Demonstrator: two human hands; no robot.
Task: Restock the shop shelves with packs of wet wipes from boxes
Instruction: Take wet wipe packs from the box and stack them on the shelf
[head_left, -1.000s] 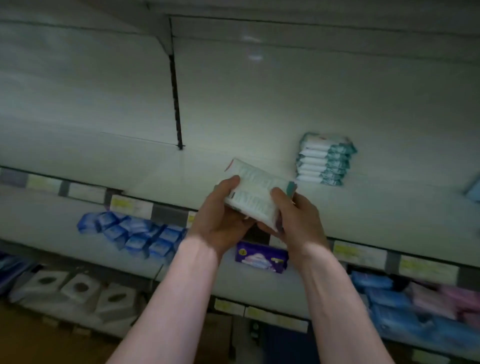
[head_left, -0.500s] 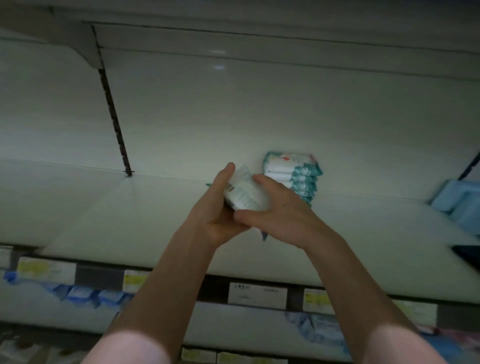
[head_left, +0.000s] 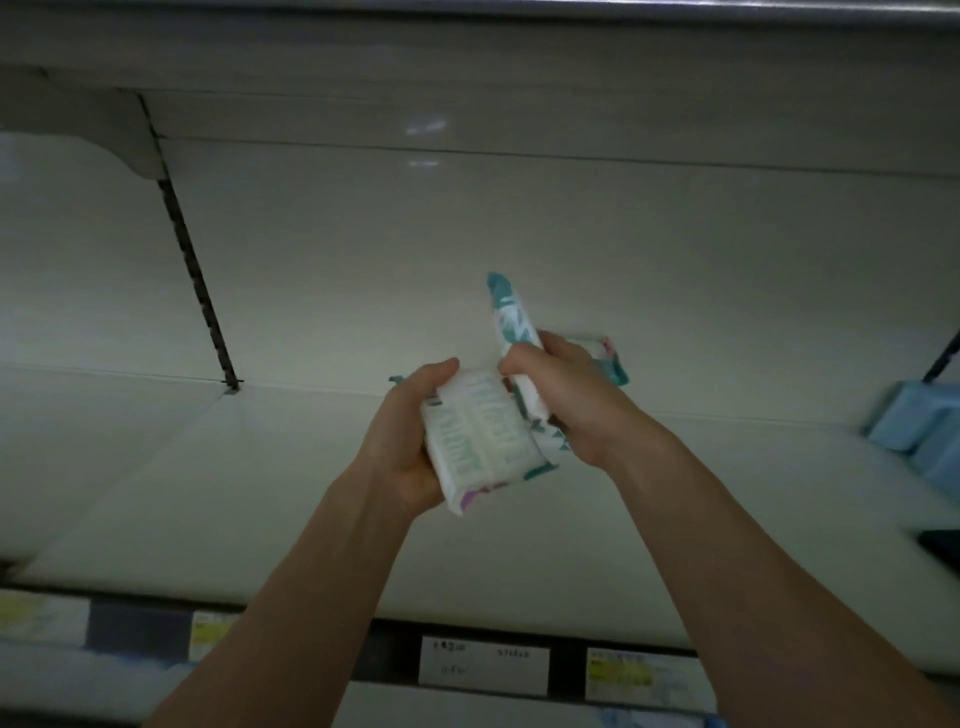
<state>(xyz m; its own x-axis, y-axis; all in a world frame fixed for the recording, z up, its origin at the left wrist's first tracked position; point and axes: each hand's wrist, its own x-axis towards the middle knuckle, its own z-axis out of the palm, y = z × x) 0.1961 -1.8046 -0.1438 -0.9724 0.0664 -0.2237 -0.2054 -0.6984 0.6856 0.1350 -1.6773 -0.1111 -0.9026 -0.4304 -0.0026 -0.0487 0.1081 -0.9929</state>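
My left hand (head_left: 402, 431) grips a white pack of wet wipes (head_left: 478, 436) with small print on its back, held over the white shelf (head_left: 208, 499). My right hand (head_left: 566, 395) grips a second, teal-patterned pack (head_left: 509, 317) that stands tilted upward, its lower end tucked beside the first pack. Behind my right hand only a corner of the teal-and-white stack of packs (head_left: 608, 358) shows at the back of the shelf; the rest of it is hidden.
Light blue packs (head_left: 919, 431) lie at the shelf's right end. A slotted upright (head_left: 192, 265) runs down the back panel at left. Price labels (head_left: 483, 670) line the shelf's front edge. Another shelf hangs overhead (head_left: 467, 52).
The view has tilted up and moved closer to the shelf. My hands have drawn apart: what was held together is now two packs, one in each hand, the right one raised upright.
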